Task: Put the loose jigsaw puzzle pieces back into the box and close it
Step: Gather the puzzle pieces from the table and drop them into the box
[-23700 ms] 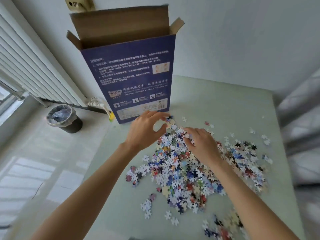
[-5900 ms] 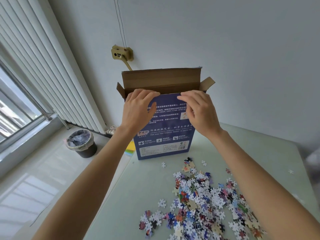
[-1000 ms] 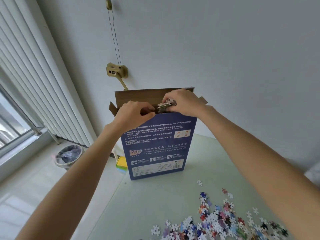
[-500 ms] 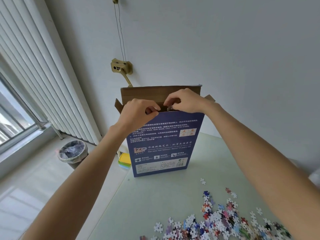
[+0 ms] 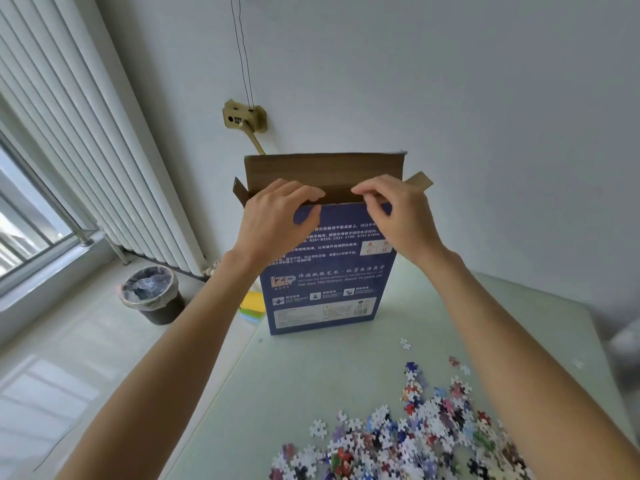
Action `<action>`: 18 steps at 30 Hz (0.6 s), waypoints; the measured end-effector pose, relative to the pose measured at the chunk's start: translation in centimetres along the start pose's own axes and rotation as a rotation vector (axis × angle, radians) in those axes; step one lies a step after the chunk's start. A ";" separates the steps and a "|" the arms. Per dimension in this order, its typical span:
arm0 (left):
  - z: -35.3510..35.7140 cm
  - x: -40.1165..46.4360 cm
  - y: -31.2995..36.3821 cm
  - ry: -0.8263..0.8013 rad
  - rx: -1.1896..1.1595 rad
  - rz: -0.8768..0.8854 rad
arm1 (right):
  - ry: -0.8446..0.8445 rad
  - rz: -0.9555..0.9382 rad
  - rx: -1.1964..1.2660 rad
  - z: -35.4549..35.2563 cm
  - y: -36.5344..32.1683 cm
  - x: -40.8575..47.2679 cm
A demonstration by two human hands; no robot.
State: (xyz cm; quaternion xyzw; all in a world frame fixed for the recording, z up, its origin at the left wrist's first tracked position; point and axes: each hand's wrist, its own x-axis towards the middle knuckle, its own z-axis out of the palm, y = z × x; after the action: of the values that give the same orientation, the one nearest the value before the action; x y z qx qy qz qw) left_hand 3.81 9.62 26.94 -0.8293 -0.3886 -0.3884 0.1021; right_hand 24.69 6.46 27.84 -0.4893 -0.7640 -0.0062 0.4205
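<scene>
The blue puzzle box [image 5: 329,278] stands upright at the far side of the pale green table [image 5: 304,382], its brown top flaps open. Both hands hover at the box's open top. My left hand [image 5: 277,216] has its fingers stretched over the front rim and its thumb by the blue front face. My right hand [image 5: 398,216] is over the opening with loosely curled fingers, and I see no piece in it. A heap of loose jigsaw pieces [image 5: 415,438] lies on the table near me at the right. The inside of the box is hidden.
A black waste bin [image 5: 152,296] stands on the floor at the left, below a white radiator [image 5: 104,161]. A stack of coloured sticky notes [image 5: 252,306] lies just left of the box. A brass wall fitting [image 5: 244,119] hangs above the box.
The clump of pieces my right hand held over the box a second ago is gone from it. Both hands have loosened and drawn slightly toward me.
</scene>
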 end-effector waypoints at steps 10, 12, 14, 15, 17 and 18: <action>4.1 -18.4 6.9 -0.265 -0.351 -0.358 | -0.470 0.579 -0.051 3.2 -0.2 -25.7; 5.1 -22.3 7.7 -0.528 -0.319 -0.515 | -0.631 0.698 -0.099 4.0 -0.2 -29.9; 5.9 -26.0 8.2 -0.824 -0.210 -0.634 | -0.768 0.816 -0.187 4.8 -0.2 -33.0; 6.1 -27.6 8.4 -0.965 -0.153 -0.701 | -0.822 0.890 -0.226 5.1 -0.3 -34.1; 6.4 -30.7 8.8 -1.189 -0.059 -0.795 | -0.902 1.051 -0.245 5.6 -0.8 -35.9; 6.5 -31.8 9.1 -1.252 -0.032 -0.805 | -0.916 1.116 -0.228 5.8 -1.1 -36.4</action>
State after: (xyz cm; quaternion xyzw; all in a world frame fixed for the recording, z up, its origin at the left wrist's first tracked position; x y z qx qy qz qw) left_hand 1.46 -11.45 0.70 -0.6903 -0.6422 0.1440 -0.3007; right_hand 26.29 -18.70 0.86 -0.8001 -0.4948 0.3348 -0.0543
